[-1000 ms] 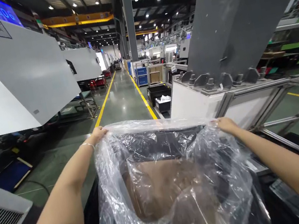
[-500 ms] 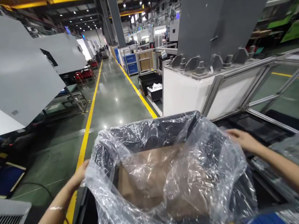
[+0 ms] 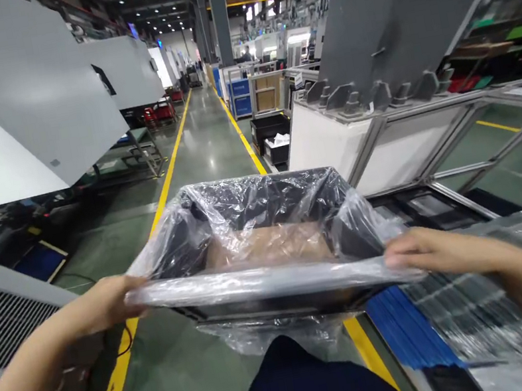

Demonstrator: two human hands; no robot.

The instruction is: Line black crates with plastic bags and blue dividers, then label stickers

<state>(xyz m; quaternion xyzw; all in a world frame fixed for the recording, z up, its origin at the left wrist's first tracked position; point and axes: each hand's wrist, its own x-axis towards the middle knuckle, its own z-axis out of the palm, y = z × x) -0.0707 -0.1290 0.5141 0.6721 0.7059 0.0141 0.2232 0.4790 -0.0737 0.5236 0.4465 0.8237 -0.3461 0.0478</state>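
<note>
Left hand (image 3: 120, 299) and right hand (image 3: 415, 252), well apart, pinch a band of clear liner (image 3: 266, 281) between them — long axis left to right, neither hand nearer — at the near side of the dark bin (image 3: 261, 309)

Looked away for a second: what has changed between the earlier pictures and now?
The left hand and right hand let go of the far edge of the clear bag and came toward the wearer. They now hold its near edge, stretched into a band across the near side of the dark bin. The far edge appears draped over the far rim. The bag still lines the bin, over the brown layer.
</note>
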